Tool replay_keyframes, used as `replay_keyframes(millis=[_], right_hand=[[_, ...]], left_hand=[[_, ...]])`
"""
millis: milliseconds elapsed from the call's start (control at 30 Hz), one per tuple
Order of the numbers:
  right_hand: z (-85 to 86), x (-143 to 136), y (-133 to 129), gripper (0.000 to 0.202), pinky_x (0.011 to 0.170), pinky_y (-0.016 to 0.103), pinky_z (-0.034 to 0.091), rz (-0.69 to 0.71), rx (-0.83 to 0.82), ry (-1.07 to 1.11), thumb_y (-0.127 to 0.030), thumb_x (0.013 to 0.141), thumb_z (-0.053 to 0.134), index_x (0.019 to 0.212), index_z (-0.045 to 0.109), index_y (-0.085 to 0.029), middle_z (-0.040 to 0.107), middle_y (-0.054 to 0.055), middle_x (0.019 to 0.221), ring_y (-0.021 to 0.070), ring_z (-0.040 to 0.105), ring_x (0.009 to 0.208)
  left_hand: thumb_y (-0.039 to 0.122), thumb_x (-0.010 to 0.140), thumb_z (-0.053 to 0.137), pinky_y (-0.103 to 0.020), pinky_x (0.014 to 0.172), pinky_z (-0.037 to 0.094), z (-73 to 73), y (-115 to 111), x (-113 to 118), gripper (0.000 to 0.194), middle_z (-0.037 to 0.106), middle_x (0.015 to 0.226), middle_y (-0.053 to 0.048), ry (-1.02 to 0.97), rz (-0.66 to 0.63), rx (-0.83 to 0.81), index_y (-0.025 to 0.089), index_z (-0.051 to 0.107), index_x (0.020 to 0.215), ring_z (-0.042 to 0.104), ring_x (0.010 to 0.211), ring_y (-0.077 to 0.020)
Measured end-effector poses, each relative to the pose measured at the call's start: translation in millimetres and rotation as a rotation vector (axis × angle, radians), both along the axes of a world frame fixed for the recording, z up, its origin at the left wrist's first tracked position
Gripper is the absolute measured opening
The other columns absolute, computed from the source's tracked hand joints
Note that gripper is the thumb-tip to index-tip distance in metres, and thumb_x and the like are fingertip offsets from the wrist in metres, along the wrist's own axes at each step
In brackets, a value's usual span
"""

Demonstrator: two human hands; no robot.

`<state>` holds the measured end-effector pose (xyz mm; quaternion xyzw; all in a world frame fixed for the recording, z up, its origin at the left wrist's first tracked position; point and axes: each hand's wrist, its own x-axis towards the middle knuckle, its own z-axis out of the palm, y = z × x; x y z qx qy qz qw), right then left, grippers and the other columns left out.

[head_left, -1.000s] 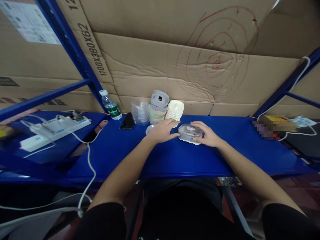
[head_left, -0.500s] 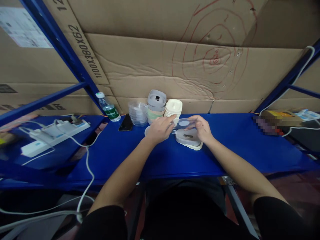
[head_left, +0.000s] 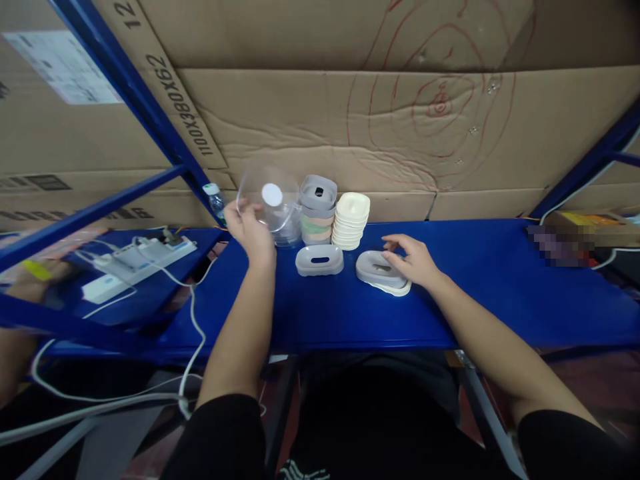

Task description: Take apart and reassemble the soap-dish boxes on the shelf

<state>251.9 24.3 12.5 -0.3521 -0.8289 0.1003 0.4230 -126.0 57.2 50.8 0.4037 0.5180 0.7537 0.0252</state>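
My left hand (head_left: 251, 230) is closed on the edge of a clear plastic cover (head_left: 253, 183) with a round white spot. The cover is tilted up in front of and above a stack of clear plastic covers (head_left: 287, 235). My right hand (head_left: 410, 260) has its fingers apart and loosely bent, beside and partly over a grey oval tray with a slot (head_left: 370, 270). Whether its fingertips touch the tray I cannot tell. Under that tray lies a cream piece (head_left: 400, 291). A second grey slotted tray (head_left: 307, 265) sits on the blue table between the hands.
Behind stand a stack of grey, pink and green trays (head_left: 319, 217) and a cream stack (head_left: 351, 220). A water bottle (head_left: 215, 202) is at the back left. A white power strip (head_left: 135, 270) with cables lies left, near another person's arm (head_left: 35, 283). Cardboard (head_left: 300, 113) rises behind.
My left hand has carried the clear cover left and up, away from my right hand. My right hand has let go of it and lowered slightly. The second grey tray is now uncovered.
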Motion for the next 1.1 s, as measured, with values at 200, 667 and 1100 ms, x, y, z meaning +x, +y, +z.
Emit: replay_keyframes(millis=[200,667,1100], right_hand=[[0.1,-3,-2,0.033,0.086,0.045,0.058,0.036,0.057,-0.053,-0.044,0.097,0.062,0.122,0.069,-0.025,0.076,0.006,0.102,0.026,0.072,0.094],[2.1,1,1,0.041,0.094,0.049,0.056,0.054,0.036,-0.158,-0.051,0.096,0.064,0.127,0.069,-0.025,0.074,0.01,0.115,0.0298,0.07,0.106],[4.1,8,1,0.077,0.105,0.054,0.053,0.143,-0.08,-0.358,-0.057,0.075,0.084,0.143,0.062,-0.026,0.062,0.015,0.143,0.0367,0.063,0.128]], left_hand=[[0.027,0.089,0.045,-0.019,0.037,0.033,-3.6,13,-9,0.042,0.06,0.121,-0.009,-0.149,0.033,-0.061,0.024,0.046,0.13,0.048,0.048,-0.0047],[0.039,0.094,0.054,-0.019,0.045,0.04,-14.6,24,-6,0.039,0.064,0.105,-0.008,-0.205,-0.001,-0.101,0.014,0.056,0.124,0.053,0.053,-0.0055],[0.051,0.092,0.062,-0.037,0.088,0.057,-23.2,-40,80,0.037,0.075,0.105,-0.011,1.078,-0.398,-0.113,0.019,0.072,0.108,0.071,0.09,-0.0221]])
